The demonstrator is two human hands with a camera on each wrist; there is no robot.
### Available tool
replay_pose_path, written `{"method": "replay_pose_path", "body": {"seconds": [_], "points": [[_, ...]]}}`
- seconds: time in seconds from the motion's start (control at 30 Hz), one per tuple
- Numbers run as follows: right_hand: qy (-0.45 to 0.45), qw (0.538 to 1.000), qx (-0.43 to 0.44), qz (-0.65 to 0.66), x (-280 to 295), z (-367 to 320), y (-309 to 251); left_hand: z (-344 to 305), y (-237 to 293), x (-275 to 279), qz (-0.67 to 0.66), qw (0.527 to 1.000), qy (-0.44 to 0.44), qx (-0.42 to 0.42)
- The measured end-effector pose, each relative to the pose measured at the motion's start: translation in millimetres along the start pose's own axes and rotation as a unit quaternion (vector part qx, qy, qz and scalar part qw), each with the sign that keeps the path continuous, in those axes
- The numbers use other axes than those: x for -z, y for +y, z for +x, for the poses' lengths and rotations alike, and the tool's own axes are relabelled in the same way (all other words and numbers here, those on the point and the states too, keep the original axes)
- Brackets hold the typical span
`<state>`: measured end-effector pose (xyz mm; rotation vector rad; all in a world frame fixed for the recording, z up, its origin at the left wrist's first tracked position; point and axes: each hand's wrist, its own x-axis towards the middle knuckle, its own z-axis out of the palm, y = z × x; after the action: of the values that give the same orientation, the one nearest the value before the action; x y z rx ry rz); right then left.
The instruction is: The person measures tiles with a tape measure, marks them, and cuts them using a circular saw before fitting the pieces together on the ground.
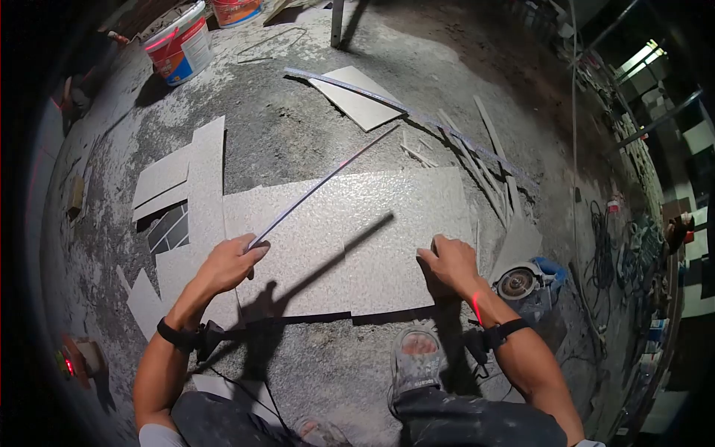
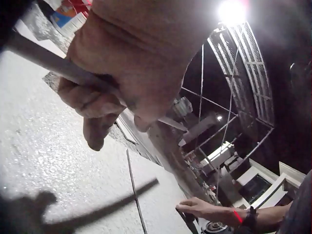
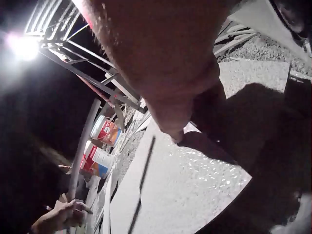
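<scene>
My left hand (image 1: 229,264) grips one end of a long thin straight strip (image 1: 324,190), which slants up and away above two pale textured tiles. The strip also shows in the left wrist view, running through the curled fingers (image 2: 100,105). Beneath it lie the left tile (image 1: 298,257) and the right tile (image 1: 406,253), edge to edge, with the strip's shadow across them. Over the right part of the right tile is my right hand (image 1: 452,262), knuckles up and thumb toward the left; I cannot tell whether it holds anything.
An angle grinder (image 1: 519,283) lies right of the tiles. Beyond them, a long marked ruler (image 1: 439,123) crosses a loose tile (image 1: 361,100). Narrow offcuts (image 1: 477,167) lie at right, more tile pieces (image 1: 205,171) at left. A paint bucket (image 1: 179,45) stands far left. A sandalled foot (image 1: 417,357) is near.
</scene>
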<state>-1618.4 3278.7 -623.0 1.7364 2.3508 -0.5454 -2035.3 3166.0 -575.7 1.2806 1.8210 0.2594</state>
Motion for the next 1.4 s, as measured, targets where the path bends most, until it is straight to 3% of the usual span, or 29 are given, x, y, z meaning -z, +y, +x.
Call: {"method": "replay_pose_path", "body": {"seconds": [0.07, 0.1, 0.13, 0.17, 0.2, 0.23, 0.33, 0.4, 0.47, 0.53, 0.57, 0.6, 0.67, 0.73, 0.8, 0.93, 1.13, 1.23, 1.27, 1.4], "points": [[0.035, 0.993, -0.009, 0.111, 28, -14, -24, -1, 6, -3, -0.036, 0.998, -0.025, -0.055], [0.036, 0.976, 0.037, 0.213, 37, -21, -34, -3, 20, -5, -0.016, 0.998, -0.05, -0.046], [0.035, 0.976, 0.038, 0.213, 43, -27, -53, -16, 56, -6, -0.006, 0.997, -0.071, -0.033], [0.046, 0.902, 0.075, 0.423, 49, -32, -78, -10, 59, -23, 0.065, 0.992, -0.049, -0.096], [0.054, 0.783, 0.109, 0.61, 56, -35, -96, -23, 95, -25, 0.075, 0.989, -0.086, -0.096], [0.05, 0.783, 0.114, 0.609, 63, -36, -107, -24, 107, -43, 0.09, 0.981, -0.075, -0.154], [0.108, 0.703, 0.039, 0.702, 89, -40, -124, -35, 151, -71, 0.009, 0.964, -0.147, -0.219], [0.15, 0.75, 0.026, 0.644, 102, -36, -92, -33, 160, -79, -0.069, 0.939, -0.25, -0.225], [0.147, 0.859, 0.073, 0.485, 121, -22, -39, -22, 144, -87, -0.062, 0.92, -0.221, -0.317], [0.069, 0.931, 0.091, 0.346, 129, -17, 1, 5, 115, -84, -0.084, 0.943, -0.199, -0.253], [-0.048, 0.951, 0.023, 0.304, 135, -19, 4, 18, 101, -79, -0.157, 0.954, -0.181, -0.178], [-0.164, 0.952, -0.043, 0.256, 140, -21, 5, 30, 87, -76, -0.227, 0.956, -0.159, -0.101], [-0.264, 0.945, 0.046, 0.188, 96, -1, 52, 56, 52, -84, -0.348, 0.934, -0.087, -0.004], [-0.259, 0.954, 0.066, 0.137, 74, 11, 48, 62, 33, -98, -0.335, 0.937, -0.092, 0.026], [-0.204, 0.961, 0.157, 0.104, 45, 27, 62, 51, 36, -123, -0.331, 0.939, -0.075, 0.047], [-0.188, 0.967, 0.165, 0.044, 27, 42, 59, 44, 37, -166, -0.406, 0.908, -0.096, 0.041], [-0.179, 0.966, 0.185, -0.004, 13, 46, 52, 27, 64, -167, -0.497, 0.86, -0.063, 0.094], [-0.172, 0.967, 0.188, -0.019, 12, 45, 50, 31, 62, -172, -0.497, 0.861, -0.065, 0.082], [-0.18, 0.966, 0.185, -0.018, 12, 45, 48, 31, 63, -174, -0.441, 0.894, -0.029, 0.075], [-0.185, 0.965, 0.185, -0.024, 5, 47, 47, 32, 65, -177, -0.409, 0.91, -0.015, 0.07]]}}
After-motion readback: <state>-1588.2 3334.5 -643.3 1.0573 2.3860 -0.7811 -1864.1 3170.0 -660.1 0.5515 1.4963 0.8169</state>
